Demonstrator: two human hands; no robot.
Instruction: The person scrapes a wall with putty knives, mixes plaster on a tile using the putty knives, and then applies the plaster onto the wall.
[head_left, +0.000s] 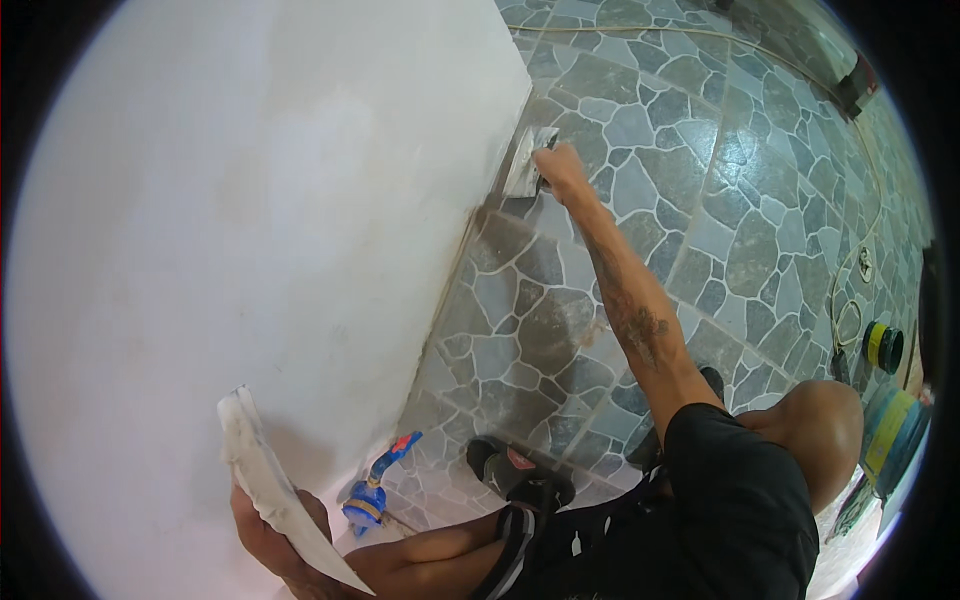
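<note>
At the foot of the white wall point(300, 250), my right hand point(562, 172) is closed round the handle of a plastering trowel point(523, 170). The trowel's flat metal blade is smeared whitish and lies close to the wall's lower edge; I cannot tell whether it touches. My right arm is stretched far forward. At the lower left, my left hand point(262, 530) grips a plaster-coated board point(275, 490), seen almost edge-on and tilted in front of the wall. White material clings to its upper side. The board covers part of the fingers.
Stone-patterned tiles point(640, 130) cover the floor. A blue object with a red-tipped arm point(367, 500) stands near the wall. My dark shoe point(515, 470) is beside it. At the right are a dark yellow-banded container point(883, 347), a larger green one point(890, 435) and a long cable point(876, 180).
</note>
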